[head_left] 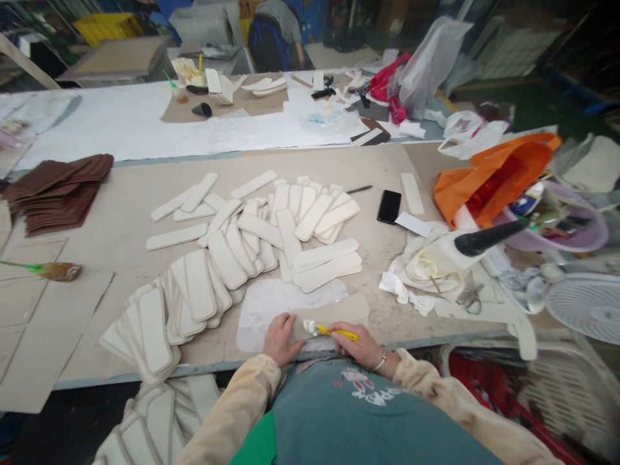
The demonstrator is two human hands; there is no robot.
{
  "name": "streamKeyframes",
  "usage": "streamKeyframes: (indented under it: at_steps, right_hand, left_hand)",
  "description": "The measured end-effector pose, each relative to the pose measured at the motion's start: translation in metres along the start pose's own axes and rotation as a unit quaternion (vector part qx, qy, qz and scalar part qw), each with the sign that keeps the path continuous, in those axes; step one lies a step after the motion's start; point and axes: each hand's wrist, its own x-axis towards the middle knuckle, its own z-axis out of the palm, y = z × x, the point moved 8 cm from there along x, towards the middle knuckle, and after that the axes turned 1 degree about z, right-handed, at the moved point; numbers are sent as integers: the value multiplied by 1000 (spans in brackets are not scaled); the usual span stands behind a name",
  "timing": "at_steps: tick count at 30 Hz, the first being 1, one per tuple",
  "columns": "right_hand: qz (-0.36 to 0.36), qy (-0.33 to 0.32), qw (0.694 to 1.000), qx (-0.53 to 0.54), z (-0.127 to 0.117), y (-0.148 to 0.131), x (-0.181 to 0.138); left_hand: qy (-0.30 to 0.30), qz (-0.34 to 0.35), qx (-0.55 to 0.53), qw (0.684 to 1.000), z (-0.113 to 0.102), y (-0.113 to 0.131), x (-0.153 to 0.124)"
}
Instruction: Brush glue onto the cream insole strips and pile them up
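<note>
Teal apron [353, 420] lies nearest, at the near edge of the worktop [116, 255]. Just beyond, the right hand [359, 345] has its grip wrapped round a yellow-handled brush [346, 334], white-coated tip pointing left over a beige strip [351, 310]. The left hand [281, 339] is at the strip's left end; whether its grip pinches it, I cannot tell. Farther left spread white pieces [196, 284]; farther right, a black phone [389, 206]

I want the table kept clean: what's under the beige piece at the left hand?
A whitish sheet shows along part of the far edge of the beige piece and seems to run beneath it. What lies directly under is covered; the left hand also hides one end.
</note>
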Motion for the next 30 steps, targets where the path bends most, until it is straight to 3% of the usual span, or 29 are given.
streamKeyframes:
  at_steps: [8,13,17,27,30]
  right_hand:
    - [-19,-6,999,-39,23,2,19]
    - [7,28,999,-28,17,10,20]
    - [25,89,996,-15,-9,18,11]
    - [82,257,963,-23,-104,51,-31]
    - [78,290,953,-38,-119,51,-40]
  left_hand:
    - [4,10,9,1000,1,-3,-1]
    - [2,16,19,1000,3,-4,-1]
    - [7,20,24,999,4,-4,-1]
    - [12,24,33,999,7,-6,-2]
    - [14,27,34,999,8,-7,-2]
